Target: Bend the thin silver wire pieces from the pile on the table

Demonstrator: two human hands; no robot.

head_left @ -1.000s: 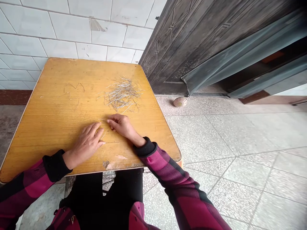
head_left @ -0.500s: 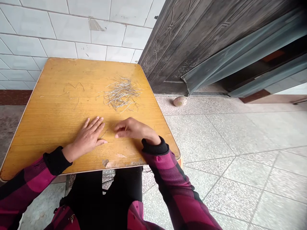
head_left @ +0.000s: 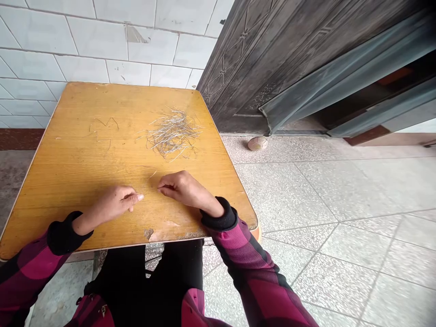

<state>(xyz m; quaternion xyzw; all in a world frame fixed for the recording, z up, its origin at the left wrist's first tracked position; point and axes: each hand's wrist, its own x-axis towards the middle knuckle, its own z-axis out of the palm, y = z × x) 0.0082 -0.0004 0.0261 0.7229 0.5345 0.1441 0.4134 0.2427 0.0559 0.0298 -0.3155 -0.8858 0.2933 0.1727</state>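
Both hands rest on the worn yellow wooden bench [head_left: 75, 159], on the near side of the heap of thin silvery wire pieces [head_left: 172, 134]. The left hand [head_left: 114, 204] curls its fingers, thumb pressed to forefinger. The right hand [head_left: 182, 188] has its fingers pinched together. I cannot tell whether either grips a wire.

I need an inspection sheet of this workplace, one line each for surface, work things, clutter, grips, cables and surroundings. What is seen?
surface: wooden table, top scratched, with a chipped patch at the near edge.
job's things: pile of thin metal wires on the far right part of the table; one loose wire just beyond the right hand.
clutter: a few bent wires lying left of the pile.
grips: left hand and right hand rest on the table, apart, fingers curled and tips pinched; whether either holds a wire cannot be told.
cables: nothing seen.
surroundings: white tiled wall, dark door, small ball on the tiled floor.
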